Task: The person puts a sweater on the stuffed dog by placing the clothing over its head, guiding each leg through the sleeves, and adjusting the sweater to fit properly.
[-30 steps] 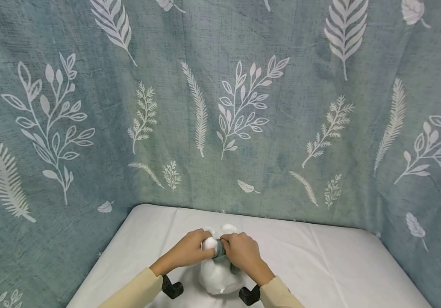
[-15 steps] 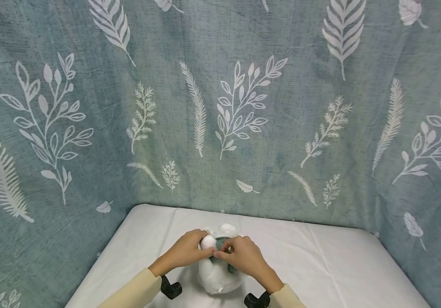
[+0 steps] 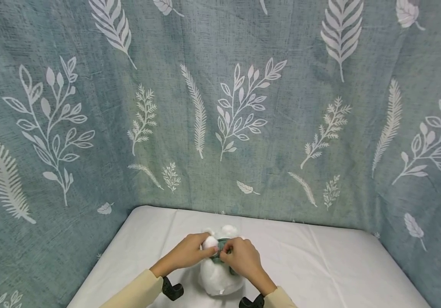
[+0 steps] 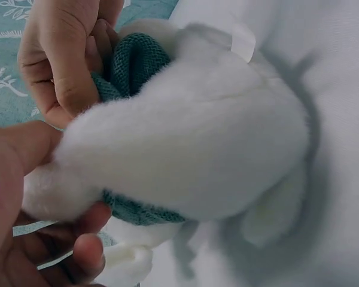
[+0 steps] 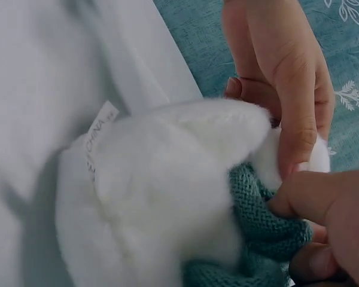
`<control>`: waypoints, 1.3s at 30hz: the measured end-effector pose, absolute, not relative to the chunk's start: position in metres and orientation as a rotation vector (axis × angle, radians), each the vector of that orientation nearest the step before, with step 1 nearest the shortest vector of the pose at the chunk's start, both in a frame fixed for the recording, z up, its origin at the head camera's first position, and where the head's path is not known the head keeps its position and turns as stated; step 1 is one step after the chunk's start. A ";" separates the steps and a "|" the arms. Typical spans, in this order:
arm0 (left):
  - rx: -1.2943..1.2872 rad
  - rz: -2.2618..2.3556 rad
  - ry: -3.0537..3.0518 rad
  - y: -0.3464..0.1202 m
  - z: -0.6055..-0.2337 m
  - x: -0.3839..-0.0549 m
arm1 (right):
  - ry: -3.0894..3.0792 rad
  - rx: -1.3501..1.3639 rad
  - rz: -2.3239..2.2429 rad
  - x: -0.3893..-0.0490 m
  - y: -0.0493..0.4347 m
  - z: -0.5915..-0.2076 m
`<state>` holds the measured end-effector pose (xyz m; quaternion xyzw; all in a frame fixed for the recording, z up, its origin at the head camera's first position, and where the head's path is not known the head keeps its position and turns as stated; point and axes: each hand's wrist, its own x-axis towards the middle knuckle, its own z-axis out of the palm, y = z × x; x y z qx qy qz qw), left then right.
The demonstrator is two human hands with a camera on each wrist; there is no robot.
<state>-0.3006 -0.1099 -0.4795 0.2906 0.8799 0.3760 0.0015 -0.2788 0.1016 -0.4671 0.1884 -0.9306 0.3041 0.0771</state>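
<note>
A white plush toy (image 3: 220, 278) sits on the white-covered table, a green knitted scarf (image 3: 224, 244) wrapped around it below the head. My left hand (image 3: 190, 252) grips the toy at its head end, thumb beside the scarf. In the left wrist view its fingers curl around a narrow white part (image 4: 51, 194). With thumb and fingers my right hand (image 3: 243, 258) pinches a fold of the scarf (image 5: 260, 221), close to the left thumb. Part of the scarf hides behind the right hand. A white tag (image 5: 100, 128) pokes from the toy's seam.
The white-covered table (image 3: 301, 265) reaches back to a blue-green curtain (image 3: 243, 179) with white leaf prints, which also hangs at both sides. Black wrist mounts (image 3: 172, 288) sit under both wrists, near the toy.
My right hand first shifted toward the left thumb, then drew back slightly right, pinching the scarf. The scarf's fold has changed shape. My left hand has stayed nearly in place.
</note>
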 end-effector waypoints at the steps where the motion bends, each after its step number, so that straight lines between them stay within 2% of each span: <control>1: 0.911 1.181 2.759 -0.110 -0.480 -0.300 | -2.789 0.545 0.921 -0.279 0.102 -0.467; 10: 0.943 1.157 2.795 -0.109 -0.479 -0.299 | -2.747 0.515 0.892 -0.284 0.100 -0.469; 20: 0.806 1.172 2.798 -0.115 -0.478 -0.300 | -2.769 0.395 0.630 -0.284 0.102 -0.469; 26: 0.742 1.197 2.785 -0.116 -0.480 -0.301 | -2.758 0.502 0.583 -0.276 0.102 -0.468; 33: 0.683 1.214 2.785 -0.117 -0.481 -0.300 | -2.714 0.797 0.544 -0.268 0.101 -0.465; 39: 0.662 1.201 2.813 -0.120 -0.479 -0.299 | -2.698 0.729 0.642 -0.265 0.115 -0.463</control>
